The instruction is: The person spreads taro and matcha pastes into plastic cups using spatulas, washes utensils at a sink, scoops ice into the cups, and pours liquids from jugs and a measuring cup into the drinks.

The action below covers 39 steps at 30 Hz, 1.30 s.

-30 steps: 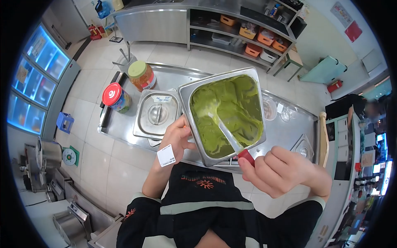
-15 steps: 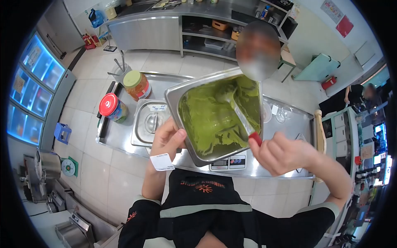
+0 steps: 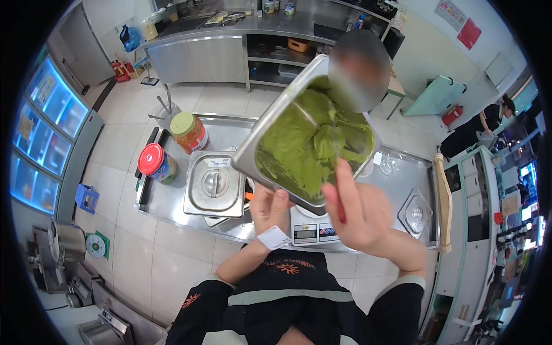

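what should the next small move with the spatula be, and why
Probably draw the red-handled spatula down the metal pan's inner wall: green paste smears it, the left-hand grip supports the pan at a tilt, and the right-hand grip has the spatula inside.

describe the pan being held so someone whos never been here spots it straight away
Find the long steel table, then the left hand near its front edge. That hand holds a tilted steel pan; unlike the lidded container on the table, it is open and shows green paste.
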{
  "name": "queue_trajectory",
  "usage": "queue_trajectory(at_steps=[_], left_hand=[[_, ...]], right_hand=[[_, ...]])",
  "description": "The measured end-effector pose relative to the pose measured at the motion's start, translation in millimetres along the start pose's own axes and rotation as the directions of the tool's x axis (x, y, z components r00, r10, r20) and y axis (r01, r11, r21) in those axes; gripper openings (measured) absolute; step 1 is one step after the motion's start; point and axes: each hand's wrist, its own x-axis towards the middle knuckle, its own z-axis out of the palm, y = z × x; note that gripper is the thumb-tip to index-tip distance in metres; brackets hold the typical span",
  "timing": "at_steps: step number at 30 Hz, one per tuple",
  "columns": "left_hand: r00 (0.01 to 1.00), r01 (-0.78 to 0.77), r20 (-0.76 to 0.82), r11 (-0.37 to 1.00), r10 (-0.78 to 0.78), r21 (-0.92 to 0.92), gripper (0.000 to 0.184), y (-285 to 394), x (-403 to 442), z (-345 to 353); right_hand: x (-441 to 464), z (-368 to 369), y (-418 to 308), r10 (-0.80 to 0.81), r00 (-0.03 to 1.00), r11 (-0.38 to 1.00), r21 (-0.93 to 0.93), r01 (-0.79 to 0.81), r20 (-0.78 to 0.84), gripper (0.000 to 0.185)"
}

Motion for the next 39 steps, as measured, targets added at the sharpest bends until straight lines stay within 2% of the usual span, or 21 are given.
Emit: queue_trajectory(at_steps=[2,3,6,7,9,10,11,14,17,18,20,25,28,31,34,35,36,38,39], left_hand=[[0.999,-0.027,0.022,0.994,0.030,-0.103,0.018,-3,-4,13],[0.996,0.009,0.089,0.991,0.003,-0.132,0.016,-7,-5,9],[0.997,0.030,0.068,0.990,-0.039,0.138,0.017,-7,-3,1],[0.992,0.127,0.024,0.988,-0.125,-0.083,0.016,2,-3,7],[0.997,0.035,0.077,0.995,-0.028,-0.090,0.017,4,2,-2],[0.995,-0.013,0.100,0.995,0.022,-0.095,0.017,5,4,-6],[0.994,0.003,0.109,0.979,0.020,-0.204,0.018,8,7,-3],[0.986,-0.063,0.147,0.992,0.078,-0.105,0.017,3,9,-18],[0.977,-0.168,0.129,0.985,0.170,-0.025,0.022,-14,10,-29],[0.971,-0.203,0.129,0.979,0.202,-0.010,0.023,-15,11,-28],[0.977,-0.138,0.165,0.990,0.135,0.012,0.019,-11,12,-27],[0.986,-0.031,0.167,0.999,0.028,0.011,0.018,-9,15,-30],[0.983,-0.042,0.177,0.999,0.043,-0.010,0.017,-11,14,-26],[0.977,-0.058,0.205,0.998,0.059,-0.013,0.017,-10,13,-18],[0.979,0.006,0.205,0.998,0.008,-0.068,0.017,-8,13,-16],[0.981,0.027,0.192,0.997,-0.013,-0.070,0.017,-10,12,-21],[0.983,0.048,0.178,0.996,-0.034,-0.071,0.018,-12,13,-26],[0.988,-0.035,0.150,0.999,0.033,0.012,0.018,-15,15,-29],[0.990,-0.045,0.133,0.999,0.042,0.022,0.018,-14,16,-28]], right_hand=[[9,7,-19,0.155,0.988,0.986,0.064,-0.156,0.013,0.031],[12,9,-24,0.230,0.973,0.968,0.095,-0.231,0.024,0.034],[3,9,-36,0.155,0.986,0.966,0.216,-0.140,-0.054,0.032],[-2,5,-38,0.086,0.996,0.966,0.247,-0.078,-0.024,0.028],[-9,-7,-33,-0.183,0.979,0.955,0.253,0.154,0.093,0.026],[-12,-12,-27,-0.316,0.937,0.925,0.268,0.269,0.148,0.026],[-12,-16,-14,-0.427,0.889,0.896,0.213,0.391,0.165,0.027],[-12,-32,20,-0.313,0.938,0.905,0.347,0.246,0.150,0.027],[-10,-28,33,-0.276,0.960,0.956,0.118,0.269,0.048,0.028],[-12,-21,35,-0.303,0.953,0.949,0.094,0.300,0.022,0.027],[-21,-3,35,-0.358,0.933,0.933,0.036,0.359,-0.033,0.027],[-45,-10,23,-0.448,0.885,0.885,0.208,0.417,0.130,0.026],[-35,-18,32,-0.355,0.933,0.919,0.201,0.340,0.047,0.026],[-20,-8,36,-0.340,0.938,0.932,0.109,0.346,-0.072,0.026],[-31,-4,24,-0.455,0.891,0.880,0.147,0.452,-0.017,0.025],[-39,-7,20,-0.497,0.866,0.860,0.160,0.485,0.046,0.026],[-43,-10,23,-0.471,0.879,0.872,0.187,0.452,0.072,0.027],[-51,-16,32,-0.417,0.899,0.893,0.244,0.378,0.132,0.028],[-47,-18,37,-0.365,0.926,0.909,0.256,0.330,0.100,0.028]])
